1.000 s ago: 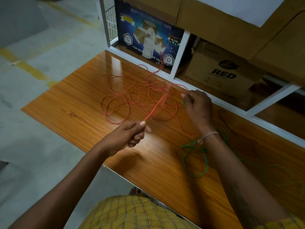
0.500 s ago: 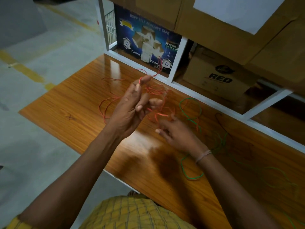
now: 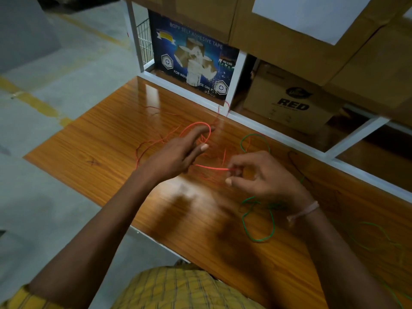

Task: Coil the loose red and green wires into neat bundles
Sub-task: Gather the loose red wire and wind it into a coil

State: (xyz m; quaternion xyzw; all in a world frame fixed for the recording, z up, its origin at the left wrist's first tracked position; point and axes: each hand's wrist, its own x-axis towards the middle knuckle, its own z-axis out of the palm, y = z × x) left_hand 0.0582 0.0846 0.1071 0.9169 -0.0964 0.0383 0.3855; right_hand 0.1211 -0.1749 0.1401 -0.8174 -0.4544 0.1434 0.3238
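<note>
Looping over the outstretched fingers of the left hand (image 3: 176, 150), a strand of the thin red wire (image 3: 213, 167) arcs round the fingertips and runs in a straight, lit line to the right hand (image 3: 265, 175), which pinches it between thumb and curled fingers. The left hand's fingers are nearly straight and slightly spread, acting as a form for the wire rather than clasping it. Both hands hang above the glossy orange-brown wooden tabletop (image 3: 100, 152), near the middle of its far edge. The remainder of the red wire lies in loose tangles on the surface beneath and beyond the hands, with one strand climbing the white metal shelf frame (image 3: 236, 70) at the far edge. The thin green wire (image 3: 258, 219) lies uncoiled on the right part of the table: one loop just beyond the right hand, another cluster beneath the right wrist, fainter strands trailing toward the right edge. In the shelf stand a dark blue adhesive-tape carton (image 3: 191, 63) and a brown cardboard box printed "RED" (image 3: 289, 101).
</note>
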